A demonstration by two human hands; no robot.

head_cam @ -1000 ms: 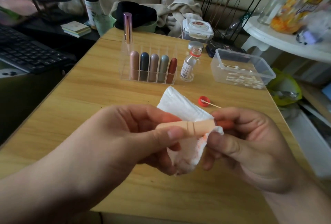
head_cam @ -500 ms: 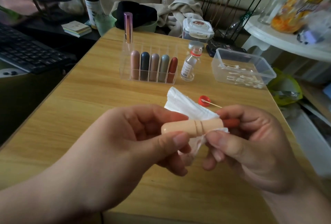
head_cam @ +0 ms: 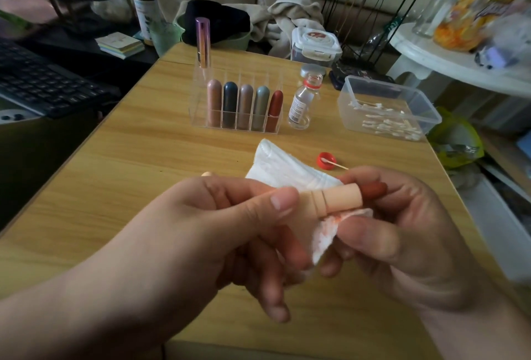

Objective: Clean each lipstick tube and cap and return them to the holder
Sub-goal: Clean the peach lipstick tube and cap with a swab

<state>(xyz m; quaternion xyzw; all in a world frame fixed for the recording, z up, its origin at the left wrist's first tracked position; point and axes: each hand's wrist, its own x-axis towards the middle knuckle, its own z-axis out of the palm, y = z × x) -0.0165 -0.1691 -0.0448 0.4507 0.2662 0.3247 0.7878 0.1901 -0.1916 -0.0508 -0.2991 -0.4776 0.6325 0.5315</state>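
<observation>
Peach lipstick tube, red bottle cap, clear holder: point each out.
Peach plastic lipstick tube (head_cam: 336,200), head view, its barrel.
Red round bottle cap (head_cam: 329,164), head view, near rim.
Clear acrylic holder (head_cam: 198,101), head view, left wall.

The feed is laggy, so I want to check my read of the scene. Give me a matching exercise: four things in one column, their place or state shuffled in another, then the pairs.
1. peach lipstick tube
2. tissue
3. red cap
4. glass bottle

A. standing beside the holder
B. lying on the table, cotton swab tip resting in it
C. gripped by the left hand
D. pinched by the right hand, stained orange-red

Pairs: 1-C, 2-D, 3-B, 4-A
</observation>
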